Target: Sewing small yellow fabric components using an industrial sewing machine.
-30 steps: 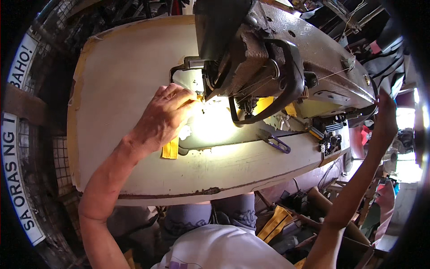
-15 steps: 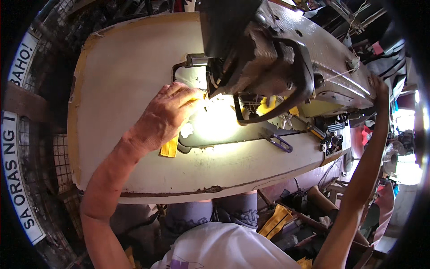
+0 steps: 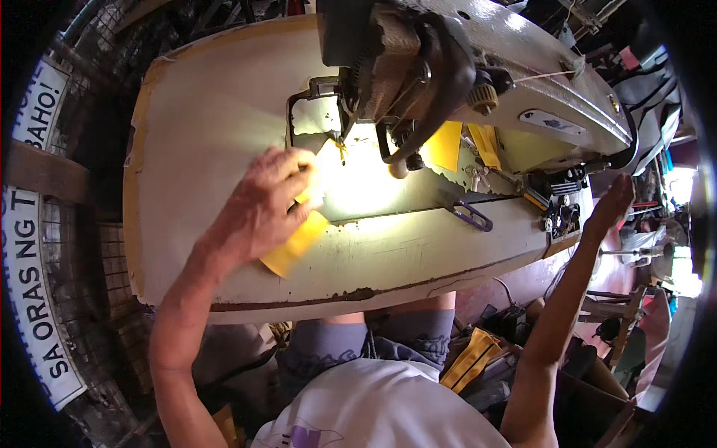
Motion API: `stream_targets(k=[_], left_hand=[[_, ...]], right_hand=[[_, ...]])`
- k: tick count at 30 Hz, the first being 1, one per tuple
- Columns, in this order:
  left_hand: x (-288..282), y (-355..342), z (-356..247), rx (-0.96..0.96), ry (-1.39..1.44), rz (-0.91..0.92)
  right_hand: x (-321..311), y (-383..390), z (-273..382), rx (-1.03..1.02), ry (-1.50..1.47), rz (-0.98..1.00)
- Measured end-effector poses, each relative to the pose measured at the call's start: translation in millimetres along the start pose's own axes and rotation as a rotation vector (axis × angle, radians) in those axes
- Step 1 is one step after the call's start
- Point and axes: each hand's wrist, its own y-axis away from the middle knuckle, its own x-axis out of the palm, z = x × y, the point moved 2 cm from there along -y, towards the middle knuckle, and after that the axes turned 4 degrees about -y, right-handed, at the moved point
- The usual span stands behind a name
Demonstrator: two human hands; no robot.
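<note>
My left hand (image 3: 261, 201), slightly blurred, grips a yellow fabric piece (image 3: 301, 243) just left of the brightly lit needle area. The piece hangs from under my fingers toward the table's near edge. Ahead of that hand, a small bit of yellow (image 3: 342, 151) shows at the presser foot of the sewing machine (image 3: 396, 67). My right hand (image 3: 616, 201) is beside the machine's right end, fingers stretched out and holding nothing. Glare washes out the surface under the needle.
On the white table (image 3: 216, 97), purple-handled thread snips (image 3: 472, 215) lie right of the needle. More yellow fabric (image 3: 444, 145) rests under the machine arm. Beside my legs is a yellow strip with dark lines (image 3: 470, 358). Wire mesh and signs stand at left.
My left hand has drawn back from the needle toward me, and the yellow piece shows more. My right hand has come lower, away from the machine's right end. The view has shifted slightly.
</note>
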Motion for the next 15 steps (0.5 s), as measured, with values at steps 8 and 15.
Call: stream_targets(k=[8,15], left_hand=[[9,5,-29,0.129,-0.158,-0.038],[13,-1,-18,0.192,-0.162,-0.179]], right_hand=[[6,187,216,-0.492,-0.086,0.692],[27,213,234,-0.434,-0.109,0.776]])
